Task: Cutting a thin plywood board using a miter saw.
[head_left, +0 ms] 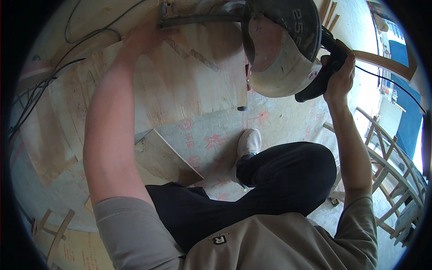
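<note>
A miter saw with a round black and cream blade guard [283,72] stands at the far centre-right. My right hand [340,81] is wrapped round its black handle [315,83], on the saw's right side. My left hand [146,36] is at the far left of the plywood top [180,90], near the left end of the saw's dark metal fence [202,19]. Motion smears its fingers, so I cannot tell whether they hold anything. Two short slanted strips [204,60] show on the plywood beside that hand; whether they are slots or pieces is unclear.
Black cables [54,74] run along the left. A loose board [166,157] leans below the plywood top, near my legs. Curved wooden frames [391,166] stand at the right, and wooden strips [332,15] lie behind the saw. My shoe [249,143] is on the marked floor covering.
</note>
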The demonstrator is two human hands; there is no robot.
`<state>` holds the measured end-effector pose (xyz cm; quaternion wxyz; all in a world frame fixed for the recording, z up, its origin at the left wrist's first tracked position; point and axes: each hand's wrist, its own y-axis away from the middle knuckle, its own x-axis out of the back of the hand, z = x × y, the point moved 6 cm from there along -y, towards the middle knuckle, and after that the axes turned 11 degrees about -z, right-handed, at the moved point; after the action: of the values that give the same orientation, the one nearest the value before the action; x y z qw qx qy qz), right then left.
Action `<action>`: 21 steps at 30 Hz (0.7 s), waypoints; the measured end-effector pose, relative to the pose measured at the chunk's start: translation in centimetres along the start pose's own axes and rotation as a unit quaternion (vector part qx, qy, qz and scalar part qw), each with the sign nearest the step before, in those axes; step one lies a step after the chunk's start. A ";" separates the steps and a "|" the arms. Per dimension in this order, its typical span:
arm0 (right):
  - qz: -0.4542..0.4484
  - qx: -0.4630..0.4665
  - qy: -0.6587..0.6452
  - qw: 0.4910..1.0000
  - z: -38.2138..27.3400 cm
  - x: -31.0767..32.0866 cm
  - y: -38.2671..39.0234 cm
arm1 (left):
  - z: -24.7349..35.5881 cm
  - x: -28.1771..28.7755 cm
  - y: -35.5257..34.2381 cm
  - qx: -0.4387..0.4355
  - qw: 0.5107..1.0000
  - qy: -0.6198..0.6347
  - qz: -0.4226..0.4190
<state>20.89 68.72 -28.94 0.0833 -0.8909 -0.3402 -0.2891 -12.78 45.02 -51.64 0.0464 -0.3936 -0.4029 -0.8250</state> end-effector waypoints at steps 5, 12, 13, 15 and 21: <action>0.005 0.007 -0.009 1.000 0.5 -0.4 0.2 | -0.1 0.1 0.0 -0.018 1.000 0.006 0.004; 0.017 0.012 -0.007 1.000 0.8 -0.7 0.7 | -0.3 -0.2 -0.4 -0.004 1.000 -0.005 -0.006; 0.016 0.012 -0.006 1.000 1.0 -0.7 0.7 | -0.2 -0.1 -0.3 -0.004 1.000 -0.004 -0.006; 0.008 0.040 0.014 0.999 1.2 -0.7 0.9 | -0.2 -0.1 -0.2 -0.011 1.000 0.000 -0.008; 0.009 0.053 -0.006 0.999 2.2 -1.1 1.2 | -0.7 -0.3 -0.6 -0.011 1.000 0.009 -0.007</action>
<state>22.03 67.90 -31.33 0.1314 -0.8897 -0.3479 -0.2648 -13.26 44.90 -52.47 0.0398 -0.3833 -0.3961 -0.8334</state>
